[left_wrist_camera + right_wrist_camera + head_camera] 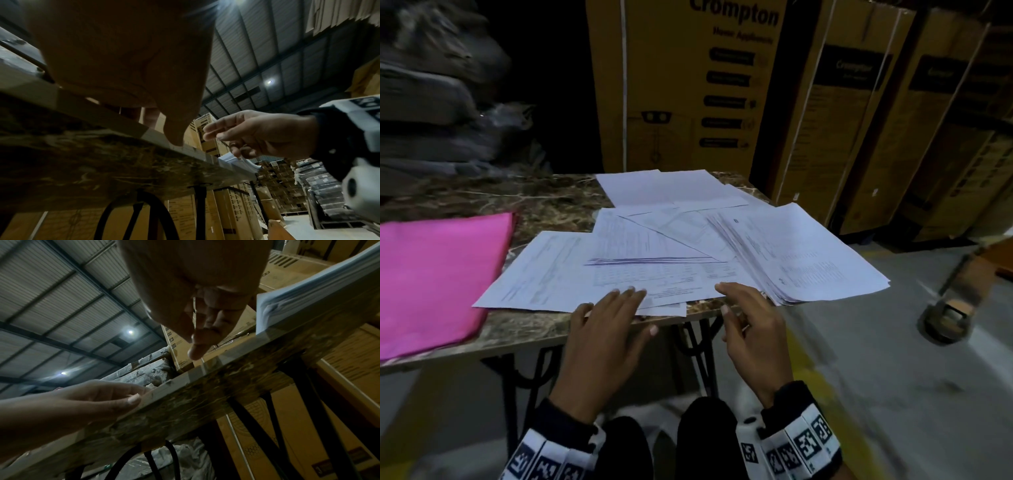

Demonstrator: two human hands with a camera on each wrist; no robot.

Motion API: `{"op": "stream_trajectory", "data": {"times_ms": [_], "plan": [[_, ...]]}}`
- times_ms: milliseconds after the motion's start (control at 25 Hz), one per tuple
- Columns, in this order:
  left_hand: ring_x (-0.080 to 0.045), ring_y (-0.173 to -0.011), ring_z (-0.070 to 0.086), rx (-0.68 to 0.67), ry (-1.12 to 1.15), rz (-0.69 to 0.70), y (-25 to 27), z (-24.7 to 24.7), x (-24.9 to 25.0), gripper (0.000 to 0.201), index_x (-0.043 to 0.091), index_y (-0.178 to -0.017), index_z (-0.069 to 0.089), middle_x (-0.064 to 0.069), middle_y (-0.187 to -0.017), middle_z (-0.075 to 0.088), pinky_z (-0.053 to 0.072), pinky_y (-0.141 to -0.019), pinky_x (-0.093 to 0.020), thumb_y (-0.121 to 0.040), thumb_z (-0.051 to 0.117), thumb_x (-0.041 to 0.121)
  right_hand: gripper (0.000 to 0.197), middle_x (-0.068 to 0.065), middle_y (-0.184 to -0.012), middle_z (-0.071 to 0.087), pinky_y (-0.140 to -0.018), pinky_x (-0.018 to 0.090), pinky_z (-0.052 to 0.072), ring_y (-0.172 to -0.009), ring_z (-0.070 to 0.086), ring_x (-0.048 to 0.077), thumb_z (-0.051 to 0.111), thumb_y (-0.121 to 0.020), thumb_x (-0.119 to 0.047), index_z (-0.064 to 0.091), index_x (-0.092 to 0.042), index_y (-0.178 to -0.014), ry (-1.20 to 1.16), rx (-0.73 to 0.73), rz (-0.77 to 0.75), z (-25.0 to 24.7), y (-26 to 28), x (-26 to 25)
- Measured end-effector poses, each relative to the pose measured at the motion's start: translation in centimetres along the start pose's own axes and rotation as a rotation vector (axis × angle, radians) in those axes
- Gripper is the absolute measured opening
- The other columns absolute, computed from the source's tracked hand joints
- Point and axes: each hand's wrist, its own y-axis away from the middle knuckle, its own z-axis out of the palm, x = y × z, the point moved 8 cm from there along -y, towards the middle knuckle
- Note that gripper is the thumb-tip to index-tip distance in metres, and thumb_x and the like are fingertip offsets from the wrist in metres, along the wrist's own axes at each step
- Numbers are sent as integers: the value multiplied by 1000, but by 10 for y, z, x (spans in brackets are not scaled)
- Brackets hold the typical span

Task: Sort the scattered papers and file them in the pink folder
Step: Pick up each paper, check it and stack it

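On the desk [541, 202], papers [688, 246] are lying scattered and overlapping, a thicker stack [818, 253] overhanging the right edge. I'm laying my left hand [606, 329] flat, fingers straight, fingertips touching the near sheets at the desk's front edge. I'm hovering my right hand [751, 329] just beside it, fingers relaxed, gripping nothing. Pink folder [431, 274] is lying closed at desk's left end, just beside the papers. Cardboard boxes [688, 85] are standing behind.

Left hand [123, 65] above table edge [127, 125]
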Motion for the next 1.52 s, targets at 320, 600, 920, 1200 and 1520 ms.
{"op": "stream_trajectory", "data": {"times_ms": [320,600,920,1200,1520], "plan": [[-22,-101,65,244,4,10,18,-28,-23,49,14,-120,70,-3,-103,74,42,-91,-40,-87,51,45,35,-17,-124,60,-72,22,55,-87,65,9,61,-95,-7,65,-29,-122,-17,-18,78,23,6,17],[-17,-95,55,450,0,99,32,-55,-30,26,11,-102,78,-5,-87,73,38,-84,-37,-77,69,9,36,-12,-126,60,-71,32,57,-89,68,16,63,-93,-3,67,-26,-121,-27,-19,21,28,7,2],[-32,-121,57,449,50,29,59,-49,-49,17,14,-89,77,-1,-116,72,39,-97,-45,-79,67,4,38,-12,-128,60,-66,16,52,-93,65,10,65,-89,4,70,-23,-115,-47,65,85,16,36,0],[-35,-128,52,485,149,-63,71,-48,-45,28,12,-89,73,-4,-120,69,40,-102,-54,-78,71,-15,35,-8,-121,62,-75,26,57,-108,61,2,64,-89,7,76,-21,-104,7,93,107,14,35,5],[-39,-126,49,598,175,-226,104,-63,-44,26,10,-115,72,-17,-129,55,40,-100,-54,-92,61,16,22,-4,-100,72,-81,32,57,-95,68,9,71,-85,4,77,-14,-97,-27,128,-18,17,56,-25]]}}
